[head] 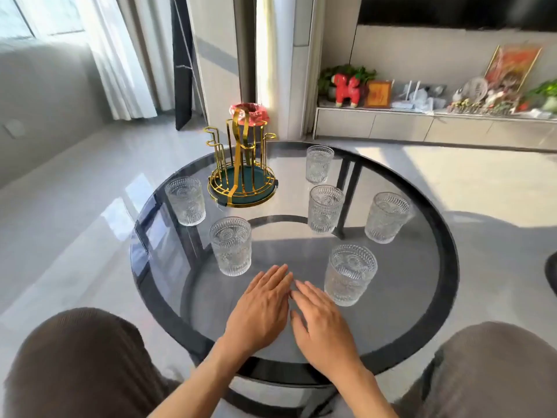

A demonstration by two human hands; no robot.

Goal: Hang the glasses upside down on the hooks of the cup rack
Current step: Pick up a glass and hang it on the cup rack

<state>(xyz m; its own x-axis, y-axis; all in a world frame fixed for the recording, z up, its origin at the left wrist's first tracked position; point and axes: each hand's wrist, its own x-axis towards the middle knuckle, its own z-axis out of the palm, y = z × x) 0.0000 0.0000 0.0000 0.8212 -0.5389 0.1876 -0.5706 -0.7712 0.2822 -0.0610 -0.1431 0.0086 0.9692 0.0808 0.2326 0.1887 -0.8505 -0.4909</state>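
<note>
Head cam shows six ribbed glasses upright on the round glass table [428, 297], none hung yet. Far-left glass [186, 201] sits beside the gold cup rack [242, 173], whose hooks look bare. Left hand [261, 309] and right hand [324, 322] lie flat, fingers together, holding nothing, probably resting before starting. Nearest glass [349, 274] is just beside the right hand, easy first grab.

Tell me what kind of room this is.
Probably a home living room: a round glass coffee table, a low media cabinet with ornaments beneath a wall-mounted screen, and curtains.
</note>
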